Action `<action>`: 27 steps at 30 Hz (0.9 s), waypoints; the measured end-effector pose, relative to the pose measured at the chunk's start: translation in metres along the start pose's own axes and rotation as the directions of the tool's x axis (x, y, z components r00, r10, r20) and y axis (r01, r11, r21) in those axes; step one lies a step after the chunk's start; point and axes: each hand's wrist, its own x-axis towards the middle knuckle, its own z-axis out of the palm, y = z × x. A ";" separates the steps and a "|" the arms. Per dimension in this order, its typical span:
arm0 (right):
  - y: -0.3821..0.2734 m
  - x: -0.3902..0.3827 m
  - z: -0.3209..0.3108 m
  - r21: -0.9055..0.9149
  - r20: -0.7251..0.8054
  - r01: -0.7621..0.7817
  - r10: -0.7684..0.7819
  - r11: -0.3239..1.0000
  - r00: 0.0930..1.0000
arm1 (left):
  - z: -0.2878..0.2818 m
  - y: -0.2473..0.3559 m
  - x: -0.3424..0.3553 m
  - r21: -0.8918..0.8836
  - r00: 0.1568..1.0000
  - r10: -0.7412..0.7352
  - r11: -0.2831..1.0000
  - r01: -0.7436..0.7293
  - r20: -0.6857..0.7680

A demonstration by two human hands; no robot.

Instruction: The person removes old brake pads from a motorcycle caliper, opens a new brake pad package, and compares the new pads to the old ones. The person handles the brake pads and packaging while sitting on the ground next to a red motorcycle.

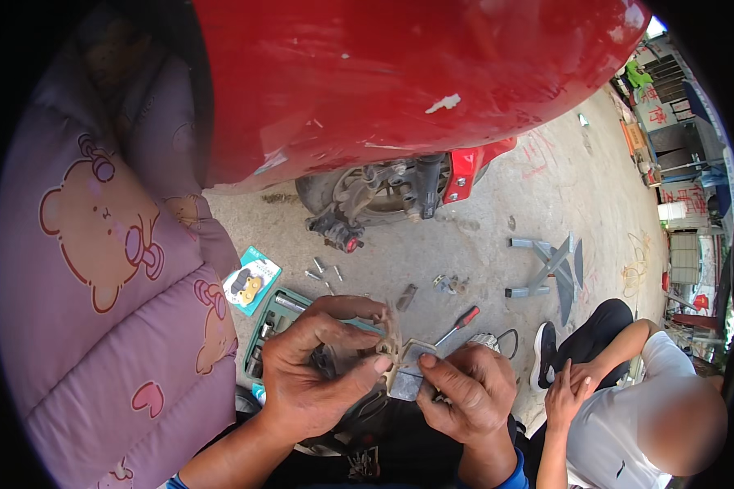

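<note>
In the lower middle, my left hand [322, 367] pinches a small, dirty, brownish metal part [389, 352] between thumb and fingers; its exact kind is not clear. Right beside it, my right hand [469, 393] grips a small flat grey metal plate [417, 357], thumb on top. The plate and the brownish part meet or overlap between my hands. Beyond them stands a red scooter body [400, 73] with its wheel [383, 191]. A dark mechanical part with a red end [341, 232] hangs beside the wheel.
Left of my hands lie a green socket case [259, 346], a teal blister pack [253, 281] and several bolts [319, 265]. A red-handled screwdriver [466, 318] and a folding stool [550, 267] are to the right. A purple quilted cover [106, 342] hangs left. A person [620, 407] sits close at right.
</note>
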 end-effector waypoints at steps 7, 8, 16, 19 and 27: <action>0.011 -0.008 -0.015 0.160 -0.069 0.002 0.009 0.987 0.998 | -0.005 0.008 0.005 0.262 0.985 0.168 0.950 -0.173 0.042; 0.009 -0.009 -0.019 0.335 -0.052 -0.138 0.165 0.932 0.985 | -0.008 0.010 0.006 0.374 0.978 0.197 0.904 -0.208 0.067; -0.010 -0.008 -0.024 0.780 0.262 -0.561 0.669 0.277 0.695 | -0.001 0.014 0.002 0.505 0.888 0.296 0.739 -0.446 0.351; -0.009 -0.005 -0.023 0.725 0.357 -0.639 0.652 0.259 0.669 | 0.002 0.018 0.000 0.495 0.889 0.269 0.753 -0.434 0.370; -0.009 -0.008 -0.019 0.702 0.386 -0.674 0.672 0.232 0.632 | 0.000 0.019 0.003 0.409 0.892 0.261 0.816 -0.408 0.370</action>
